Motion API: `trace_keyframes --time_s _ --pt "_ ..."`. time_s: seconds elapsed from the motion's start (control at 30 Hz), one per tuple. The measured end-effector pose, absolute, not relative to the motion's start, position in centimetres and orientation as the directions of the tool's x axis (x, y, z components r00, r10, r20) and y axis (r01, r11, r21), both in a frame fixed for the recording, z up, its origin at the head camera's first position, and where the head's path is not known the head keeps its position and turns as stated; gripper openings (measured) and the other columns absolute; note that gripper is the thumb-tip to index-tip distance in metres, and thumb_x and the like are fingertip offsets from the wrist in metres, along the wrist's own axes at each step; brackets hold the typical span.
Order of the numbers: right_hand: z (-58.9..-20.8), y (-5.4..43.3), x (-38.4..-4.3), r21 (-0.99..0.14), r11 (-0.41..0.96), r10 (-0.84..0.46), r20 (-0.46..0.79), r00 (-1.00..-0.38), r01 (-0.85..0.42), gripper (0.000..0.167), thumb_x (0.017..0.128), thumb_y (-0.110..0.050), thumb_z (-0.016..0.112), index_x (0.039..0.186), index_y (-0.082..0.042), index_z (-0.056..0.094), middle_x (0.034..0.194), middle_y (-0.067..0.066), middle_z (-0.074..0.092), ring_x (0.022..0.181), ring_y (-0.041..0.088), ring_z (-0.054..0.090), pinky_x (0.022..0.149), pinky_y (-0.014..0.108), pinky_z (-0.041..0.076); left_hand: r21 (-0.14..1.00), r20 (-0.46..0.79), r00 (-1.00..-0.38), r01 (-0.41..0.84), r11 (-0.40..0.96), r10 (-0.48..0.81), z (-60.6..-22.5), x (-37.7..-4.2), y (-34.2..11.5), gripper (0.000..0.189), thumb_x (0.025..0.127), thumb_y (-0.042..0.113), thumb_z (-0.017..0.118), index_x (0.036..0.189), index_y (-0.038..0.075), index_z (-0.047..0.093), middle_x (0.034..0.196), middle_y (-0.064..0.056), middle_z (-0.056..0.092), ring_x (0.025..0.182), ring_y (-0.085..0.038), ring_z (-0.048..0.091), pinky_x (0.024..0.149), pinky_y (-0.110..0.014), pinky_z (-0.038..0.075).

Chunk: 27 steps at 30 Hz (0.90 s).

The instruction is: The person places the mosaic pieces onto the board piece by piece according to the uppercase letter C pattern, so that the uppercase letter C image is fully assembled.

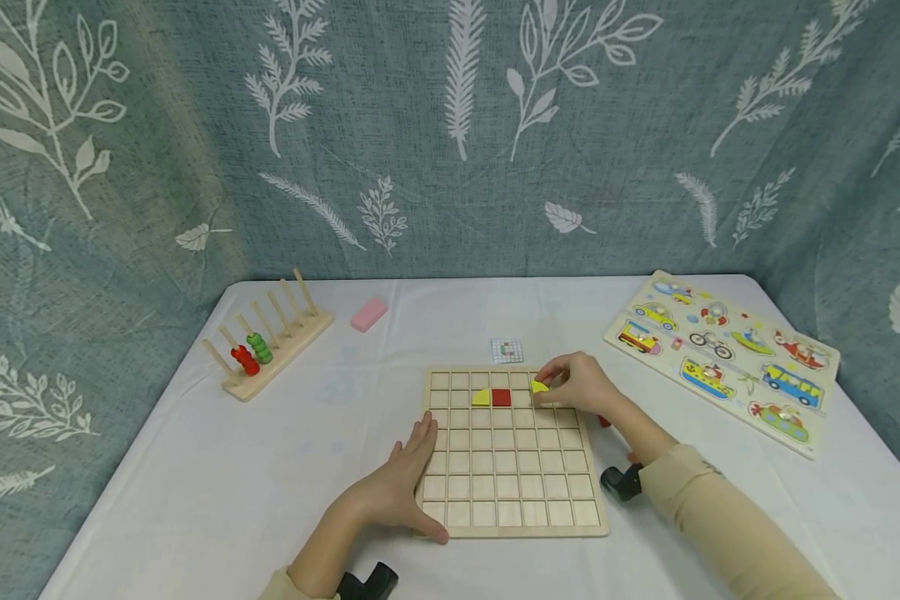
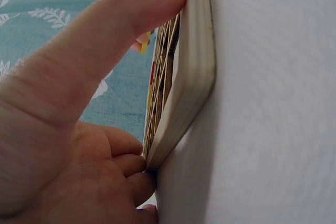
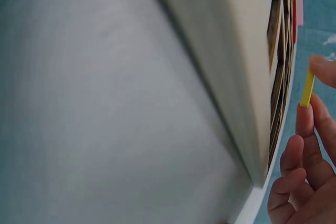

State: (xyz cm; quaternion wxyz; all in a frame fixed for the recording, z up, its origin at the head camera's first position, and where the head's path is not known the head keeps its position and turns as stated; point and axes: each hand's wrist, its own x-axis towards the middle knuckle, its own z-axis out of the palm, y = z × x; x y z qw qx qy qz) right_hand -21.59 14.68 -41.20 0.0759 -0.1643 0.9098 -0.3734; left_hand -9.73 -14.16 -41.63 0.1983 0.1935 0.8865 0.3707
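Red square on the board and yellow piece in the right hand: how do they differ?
The red square lies in the gridded board, unheld; the yellow piece is pinched by the right hand, apart from the board. In the head view, the red square shows fully; the yellow piece is partly hidden. Both look single-coloured.

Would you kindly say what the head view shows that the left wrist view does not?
Only the head view shows the bead stand, the pink block and the vehicle puzzle board. Only the left wrist view shows the palm of the left hand and, close up, the side of the grid board. Both show the left hand at that board, the right hand pinching a yellow piece, and the leaf-patterned cloth.
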Motion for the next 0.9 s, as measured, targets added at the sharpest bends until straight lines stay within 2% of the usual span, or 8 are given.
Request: trace_keyframes --time_s 0.2,0.53,0.9 --pt "-41.0 14.0 -21.5 -0.696 0.669 -0.387 -0.027 -0.922 -0.261 0.022 0.069 -0.022 0.079 0.083 -0.007 0.070 0.074 -0.002 0.062 0.062 0.013 0.052 0.059 0.027 0.044 0.731 -0.209 -0.846 0.199 0.653 0.491 -41.6 -9.7 -14.1 0.137 0.046 0.035 0.090 0.143 -0.006 0.004 0.150 -0.018 -0.008 0.138 -0.031 -0.004 0.109 -0.052 0.005" --pt "-40.7 13.2 -21.7 -0.677 0.681 -0.432 -0.063 -0.900 -0.279 0.023 0.069 -0.025 0.079 0.082 -0.008 0.070 0.074 -0.003 0.063 0.067 0.011 0.054 0.061 0.027 0.046 0.731 -0.211 -0.845 0.197 0.653 0.491 -41.5 -9.8 -14.2 0.136 0.046 0.035 0.090 0.143 -0.006 0.004 0.150 -0.018 -0.008 0.138 -0.031 -0.004 0.109 -0.052 0.004" --pt "-40.3 12.0 -21.6 -0.613 0.756 -0.382 -0.129 -0.915 -0.229 0.020 0.068 -0.025 0.080 0.078 -0.011 0.069 0.070 -0.005 0.061 0.066 0.010 0.054 0.063 0.028 0.044 0.736 -0.212 -0.847 0.191 0.650 0.488 -41.6 -9.8 -14.1 0.137 0.045 0.034 0.090 0.143 -0.007 0.004 0.150 -0.018 -0.007 0.138 -0.031 -0.003 0.109 -0.051 0.004"
